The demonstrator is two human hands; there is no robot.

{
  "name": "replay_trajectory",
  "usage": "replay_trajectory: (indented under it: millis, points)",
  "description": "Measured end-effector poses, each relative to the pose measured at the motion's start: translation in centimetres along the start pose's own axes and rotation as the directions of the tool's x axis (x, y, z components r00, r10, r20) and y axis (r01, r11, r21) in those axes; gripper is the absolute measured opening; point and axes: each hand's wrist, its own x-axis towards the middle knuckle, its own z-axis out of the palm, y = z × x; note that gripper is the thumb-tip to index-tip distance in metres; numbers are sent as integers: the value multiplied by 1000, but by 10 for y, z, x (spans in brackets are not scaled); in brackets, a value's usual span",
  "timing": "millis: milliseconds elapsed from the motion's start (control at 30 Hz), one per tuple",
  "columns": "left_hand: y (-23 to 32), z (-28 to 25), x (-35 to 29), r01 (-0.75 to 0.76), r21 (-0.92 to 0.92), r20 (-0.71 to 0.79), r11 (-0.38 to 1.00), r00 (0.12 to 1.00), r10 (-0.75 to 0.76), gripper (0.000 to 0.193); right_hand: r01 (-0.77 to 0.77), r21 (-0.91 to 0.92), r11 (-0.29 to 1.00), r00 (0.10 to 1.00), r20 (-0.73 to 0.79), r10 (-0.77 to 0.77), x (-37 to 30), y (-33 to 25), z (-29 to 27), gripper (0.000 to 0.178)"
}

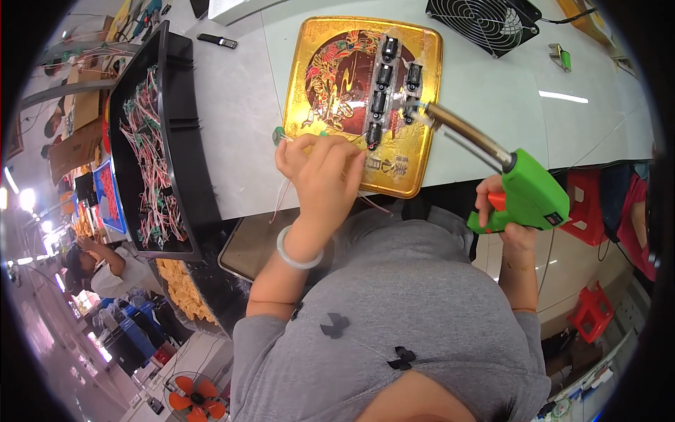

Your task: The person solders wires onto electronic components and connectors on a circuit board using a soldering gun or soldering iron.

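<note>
My left hand point(322, 172) is pinched over the lower edge of a gold tin lid point(415, 169), closed on thin wires. A small green circuit board point(278, 135) sticks out by its fingers, and wire ends hang below. Several small black parts point(384, 76) stand in two rows on the lid, the lowest just beside my left fingertips. My right hand point(505, 219) is wrapped round the grip of a green soldering gun point(536, 191), fingers at its orange trigger. The gun's metal barrel points up and left, its tip near the shorter row of black parts.
At left a black tray point(184, 144) holds many wired boards. A black fan point(485, 24) stands at the far right, near a green-handled clip point(561, 58). A black strap-like object point(217, 41) lies at the back. Red stools point(592, 313) stand at right; another person point(105, 267) sits at left.
</note>
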Motion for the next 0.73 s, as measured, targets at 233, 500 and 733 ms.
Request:
replay_trajectory:
  millis: [233, 500, 733]
  points:
    - [-1, 14, -3, 14, -22, -54, 1000, 998, -15, 13, -129, -8, 992, 989, -69, 128, -6, -1, 4, 64]
    - [-6, 19, -4, 21, -148, -93, 989, 995, -35, 12, -194, 74, 978, 981, -9, 195, 1, 7, 2, 56]
    - [-11, 22, -5, 16, -174, -72, 985, 997, -29, 12, -174, 51, 983, 982, -63, 177, 1, 13, 2, 55]
